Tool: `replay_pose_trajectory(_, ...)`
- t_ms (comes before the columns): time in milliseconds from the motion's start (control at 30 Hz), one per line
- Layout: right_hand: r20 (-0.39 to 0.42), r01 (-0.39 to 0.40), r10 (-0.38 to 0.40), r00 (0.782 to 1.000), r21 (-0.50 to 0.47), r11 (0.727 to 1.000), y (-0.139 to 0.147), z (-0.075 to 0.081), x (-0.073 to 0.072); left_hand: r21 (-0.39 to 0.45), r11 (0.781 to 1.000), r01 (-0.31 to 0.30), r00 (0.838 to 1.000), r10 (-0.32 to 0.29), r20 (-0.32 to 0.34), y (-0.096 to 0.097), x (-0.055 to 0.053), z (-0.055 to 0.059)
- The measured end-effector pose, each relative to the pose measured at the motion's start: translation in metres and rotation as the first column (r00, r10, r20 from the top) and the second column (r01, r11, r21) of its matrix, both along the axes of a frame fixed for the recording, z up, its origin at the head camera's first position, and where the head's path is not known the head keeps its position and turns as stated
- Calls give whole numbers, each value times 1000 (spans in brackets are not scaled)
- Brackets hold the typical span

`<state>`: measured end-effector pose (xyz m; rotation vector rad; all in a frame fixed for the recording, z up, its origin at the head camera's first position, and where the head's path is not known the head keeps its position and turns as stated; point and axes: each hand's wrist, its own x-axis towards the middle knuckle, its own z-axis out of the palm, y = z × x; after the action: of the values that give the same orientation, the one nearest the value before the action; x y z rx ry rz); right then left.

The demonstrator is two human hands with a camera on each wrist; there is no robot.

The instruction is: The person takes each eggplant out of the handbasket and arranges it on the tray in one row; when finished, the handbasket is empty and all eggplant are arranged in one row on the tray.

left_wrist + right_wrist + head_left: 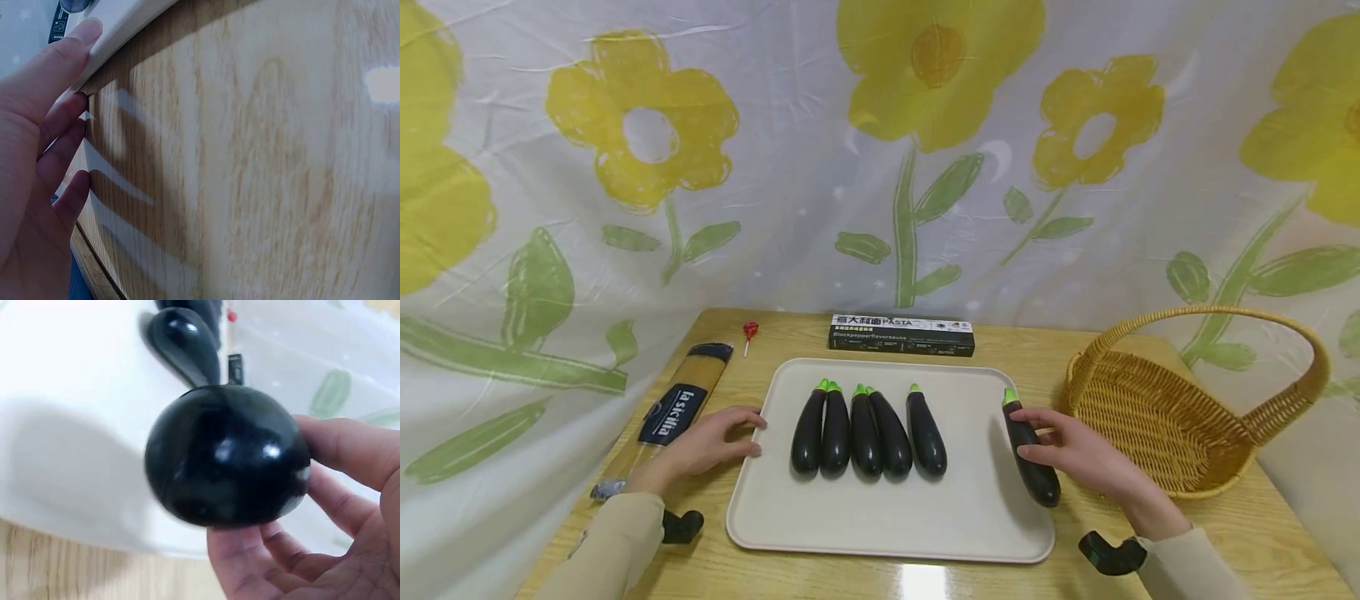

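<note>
A dark purple eggplant (1028, 462) with a bright green stem is held by my right hand (1082, 454) over the right side of a cream tray (880, 525). In the right wrist view, the thumb and fingers curl around this eggplant (225, 456), whose rounded end faces the camera. Several more eggplants (865, 442) lie on the tray side by side, with a single eggplant (927, 437) a little to their right. My left hand (711, 446) holds nothing, its fingers loosely bent at the tray's left rim.
An empty wicker basket (1142, 417) with an arched handle stands right of the tray. Behind the tray lies a black pasta box (901, 336). A pack of spaghetti (673, 412) is on the left, with a red lollipop (750, 330) beyond it. A flowered curtain (790, 208) hangs behind.
</note>
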<state>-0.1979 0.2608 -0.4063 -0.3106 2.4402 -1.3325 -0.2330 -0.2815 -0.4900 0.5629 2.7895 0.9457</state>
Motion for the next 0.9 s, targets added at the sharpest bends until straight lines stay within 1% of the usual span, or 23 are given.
replay_pose_trajectory(67,-6,-24,24,1000,6,1000,-8,-5,-7,-5,1000,5,1000,-5,-5,0,0,0)
replay_pose_trajectory(133,-9,-40,40,999,24,999,-17,-12,-14,-6,1000,-4,1000,4,0,-1,0,1)
replay_pose_trajectory(233,-48,-86,89,995,55,995,-28,-24,-24,-1,1000,2,1000,-2,6,-1,-1,1)
replay_pose_trajectory(300,-66,-85,91,994,83,993,-36,-29,-28,2,1000,0,1000,0,13,0,-1,1)
replay_pose_trajectory(400,-84,-84,93,992,99,991,-46,-33,-33,2,1000,2,1000,-2,13,0,-2,1)
replay_pose_trajectory(467,-82,-78,86,993,95,992,-52,-36,-37,1,1000,2,1000,-2,11,0,-2,0)
replay_pose_trajectory(633,-89,-96,101,991,59,994,-61,-45,-48,8,1000,5,1000,-5,8,0,0,-1)
replay_pose_trajectory(767,-116,-103,110,987,66,992,-66,-51,-54,9,1000,-6,1000,6,20,1,1,0)
replay_pose_trajectory(900,-132,-104,112,985,66,992,-72,-53,-60,4,1000,-6,1000,6,22,1,1,2)
